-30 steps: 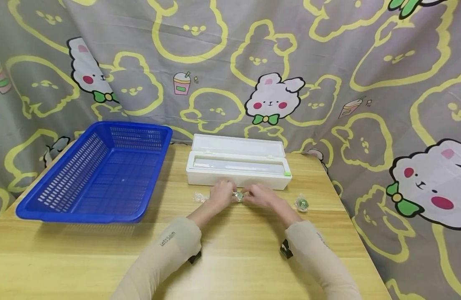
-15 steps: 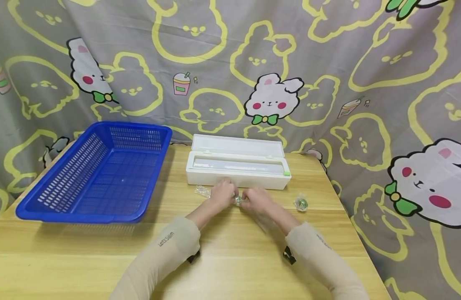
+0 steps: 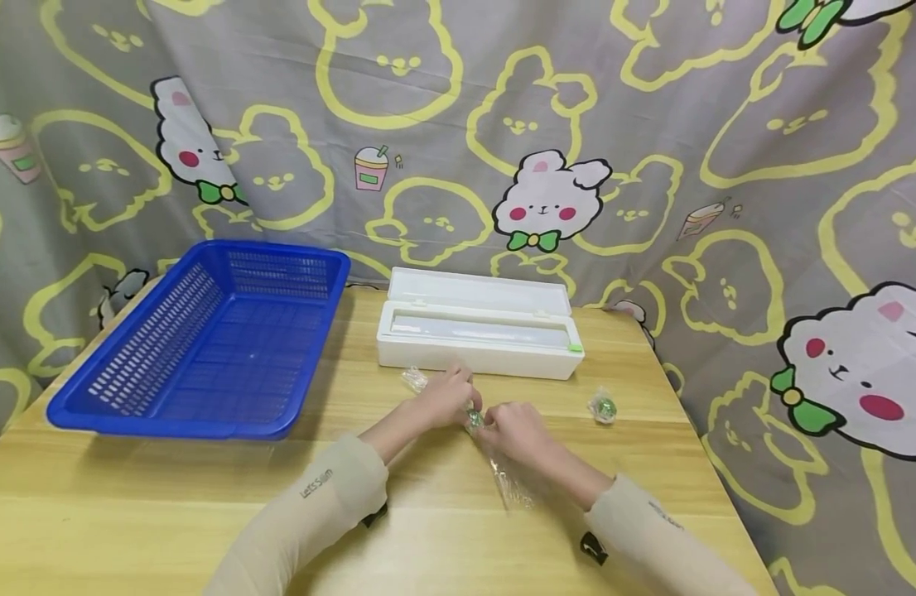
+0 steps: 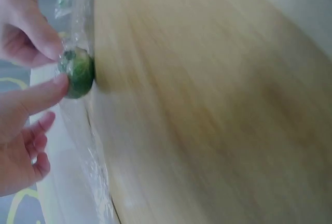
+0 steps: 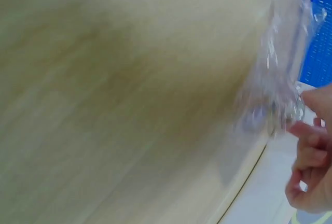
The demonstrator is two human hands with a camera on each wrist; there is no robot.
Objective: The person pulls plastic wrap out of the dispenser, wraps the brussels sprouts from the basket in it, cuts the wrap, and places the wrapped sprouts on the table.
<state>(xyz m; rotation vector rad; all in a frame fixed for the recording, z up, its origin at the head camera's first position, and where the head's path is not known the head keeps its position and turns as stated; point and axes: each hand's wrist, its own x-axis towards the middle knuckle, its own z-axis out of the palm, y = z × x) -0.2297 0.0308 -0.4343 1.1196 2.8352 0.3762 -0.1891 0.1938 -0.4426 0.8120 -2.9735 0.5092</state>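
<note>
Between both hands, low over the table, a small round green fruit (image 3: 474,419) sits in clear cling film (image 3: 512,487). My left hand (image 3: 446,397) pinches the fruit through its wrapping; in the left wrist view the thumb presses on the green fruit (image 4: 79,78). Beside it, my right hand (image 3: 519,432) pinches the gathered film (image 5: 272,99) at the other side of the fruit. One loose end of film trails toward the near side of the table, another sticks out past the left hand. To the right lies a second green fruit (image 3: 605,409), wrapped in film.
Just beyond the hands stands a white cling film box (image 3: 480,364) with its lid raised and the roll inside. A blue plastic basket (image 3: 182,429) is at the left of the wooden table (image 3: 421,546). Behind hangs a patterned grey curtain (image 3: 443,141).
Both hands have come slightly nearer, away from the white box. The right hand has twisted and drawn the film, whose loose end now spreads out below it. The fruit stays between them.
</note>
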